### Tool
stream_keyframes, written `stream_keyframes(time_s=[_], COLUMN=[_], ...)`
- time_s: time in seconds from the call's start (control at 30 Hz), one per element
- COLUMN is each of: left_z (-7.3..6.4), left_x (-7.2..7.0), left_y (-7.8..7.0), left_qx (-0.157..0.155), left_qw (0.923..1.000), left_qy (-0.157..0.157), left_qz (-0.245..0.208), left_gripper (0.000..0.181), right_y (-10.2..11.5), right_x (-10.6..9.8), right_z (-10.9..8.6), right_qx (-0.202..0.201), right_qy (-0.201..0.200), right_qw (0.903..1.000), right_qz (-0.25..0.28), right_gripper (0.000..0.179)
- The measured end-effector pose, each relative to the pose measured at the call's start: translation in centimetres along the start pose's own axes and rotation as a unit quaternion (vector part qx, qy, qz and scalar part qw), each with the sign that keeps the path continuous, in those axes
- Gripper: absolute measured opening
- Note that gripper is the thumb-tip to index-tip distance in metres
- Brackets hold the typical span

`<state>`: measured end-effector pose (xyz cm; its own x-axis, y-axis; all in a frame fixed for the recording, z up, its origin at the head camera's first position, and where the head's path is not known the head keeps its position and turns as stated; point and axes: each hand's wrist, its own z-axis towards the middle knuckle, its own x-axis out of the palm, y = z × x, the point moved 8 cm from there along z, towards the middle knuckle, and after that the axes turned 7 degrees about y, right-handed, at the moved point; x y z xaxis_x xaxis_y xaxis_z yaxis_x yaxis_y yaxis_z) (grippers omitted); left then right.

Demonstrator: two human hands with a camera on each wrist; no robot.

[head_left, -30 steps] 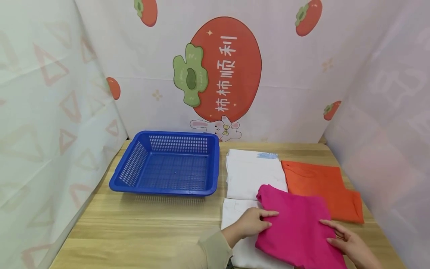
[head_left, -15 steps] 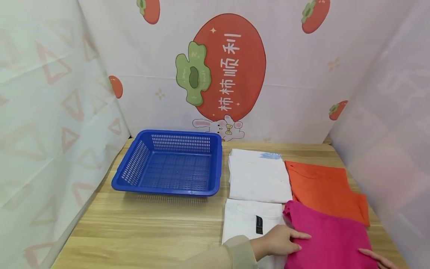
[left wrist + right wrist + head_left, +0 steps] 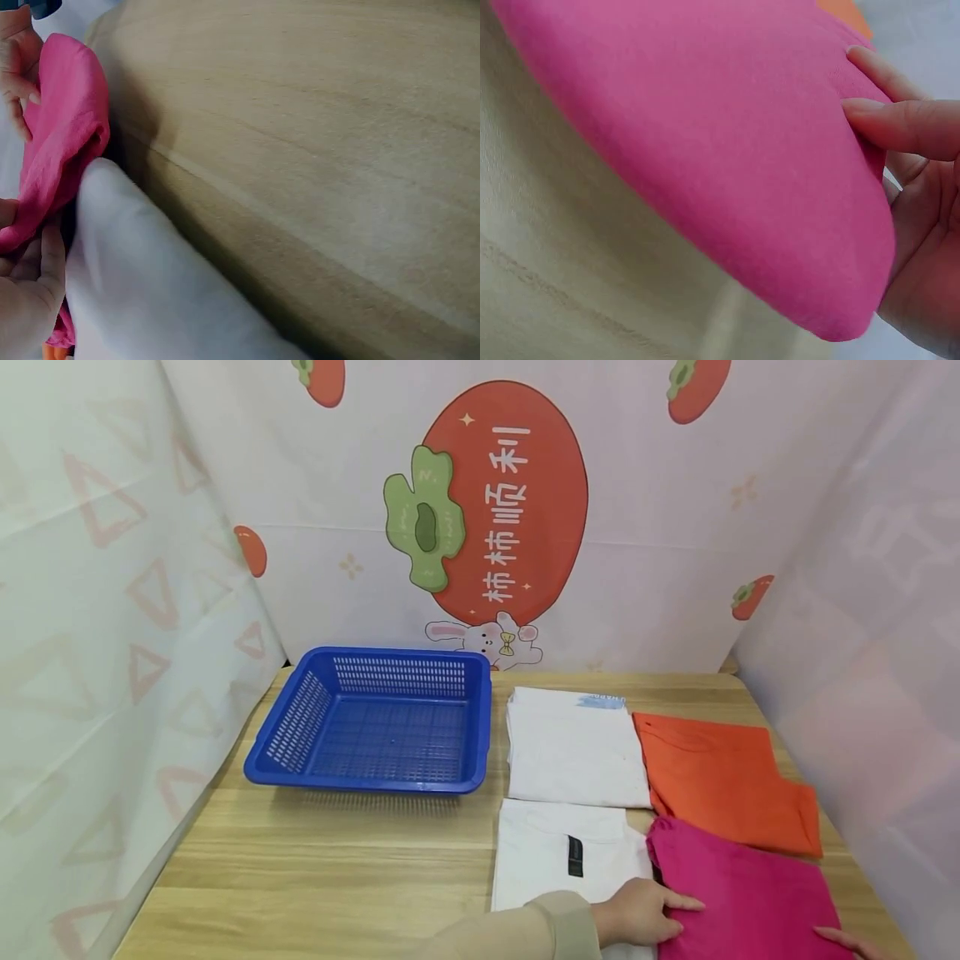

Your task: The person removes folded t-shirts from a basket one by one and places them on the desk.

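A folded pink shirt [image 3: 742, 893] lies at the front right in the head view, overlapping the edges of a white T-shirt and an orange garment. My left hand [image 3: 641, 912] pinches its left side; in the left wrist view the thumb is above the cloth and the fingers [image 3: 51, 259] are under it. My right hand [image 3: 922, 172] grips the opposite side, thumb on top, and is mostly cut off in the head view. Beside the left hand is the folded white T-shirt [image 3: 540, 852] with a black neck label. The folded orange garment [image 3: 727, 777] lies behind the pink shirt.
A blue plastic basket [image 3: 480, 727] with nothing in it stands at the back left of the wooden table [image 3: 322, 877]. Another folded white garment [image 3: 577, 756] lies right of the basket. Printed cloth hangs at the back and both sides.
Both hands have carried the pink shirt right and toward the front edge, off most of the front white T-shirt, whose black label now shows. The last half second shows only a slight shift.
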<state>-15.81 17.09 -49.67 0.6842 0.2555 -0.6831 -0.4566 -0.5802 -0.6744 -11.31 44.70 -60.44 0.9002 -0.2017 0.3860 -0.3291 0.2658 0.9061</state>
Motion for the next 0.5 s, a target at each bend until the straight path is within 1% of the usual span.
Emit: stream_keyframes(time_s=[0.07, 0.1, 0.13, 0.17, 0.2, 0.23, 0.27, 0.33, 0.4, 0.43, 0.47, 0.5], left_z=[-0.1, -0.1, 0.0, 0.0, 0.1, 0.2, 0.3, 0.5, 0.6, 0.5, 0.5, 0.4], left_x=[0.5, 0.7, 0.9, 1.2, 1.4, 1.6, 1.7, 2.0, 2.2, 2.3, 2.4, 2.4], left_y=[0.2, 0.3, 0.4, 0.4, 0.5, 0.5, 0.6, 0.7, 0.9, 1.0, 1.3, 1.5], left_qx=[0.002, 0.003, 0.004, 0.005, 0.006, 0.009, 0.009, 0.008, 0.004, 0.0, -0.007, -0.011], left_qw=[1.0, 0.9999, 0.9998, 0.9997, 0.9996, 0.9993, 0.9991, 0.9986, 0.9979, 0.9975, 0.9972, 0.997], left_qy=[0.006, 0.011, 0.018, 0.022, 0.028, 0.036, 0.041, 0.052, 0.064, 0.07, 0.073, 0.077], left_qz=[-0.006, -0.008, -0.01, -0.009, -0.008, -0.004, 0.0, 0.008, 0.012, 0.012, 0.01, 0.007], left_gripper=[0.04, 0.04, 0.04, 0.04, 0.039, 0.039, 0.039, 0.039, 0.038, 0.038, 0.037, 0.036], right_y=[-3.0, -4.2, -5.1, -5.3, -5.1, -4.5, -3.5, -1.0, 1.4, 2.2, 2.8, 3.2], right_x=[-2.4, -3.3, -3.7, -3.8, -3.5, -2.8, -1.8, 0.5, 2.7, 3.7, 4.4, 4.8], right_z=[-3.8, -5.3, -6.2, -6.5, -6.2, -5.2, -3.9, -0.5, 2.8, 4.1, 5.0, 5.6], right_qx=[0.011, 0.019, 0.021, 0.025, 0.023, 0.024, 0.029, 0.026, 0.034, 0.031, 0.027, 0.018], right_qy=[0.007, 0.01, 0.021, 0.019, 0.028, 0.023, 0.016, 0.002, 0.004, 0.007, 0.007, 0.004], right_qw=[0.9999, 0.9998, 0.9983, 0.9984, 0.998, 0.9983, 0.9984, 0.9991, 0.9993, 0.9992, 0.9992, 0.9995], right_qz=[-0.008, -0.003, 0.05, 0.047, 0.051, 0.048, 0.046, 0.034, 0.016, 0.024, 0.03, 0.024], right_gripper=[0.071, 0.073, 0.07, 0.07, 0.07, 0.069, 0.07, 0.068, 0.07, 0.069, 0.067, 0.066])
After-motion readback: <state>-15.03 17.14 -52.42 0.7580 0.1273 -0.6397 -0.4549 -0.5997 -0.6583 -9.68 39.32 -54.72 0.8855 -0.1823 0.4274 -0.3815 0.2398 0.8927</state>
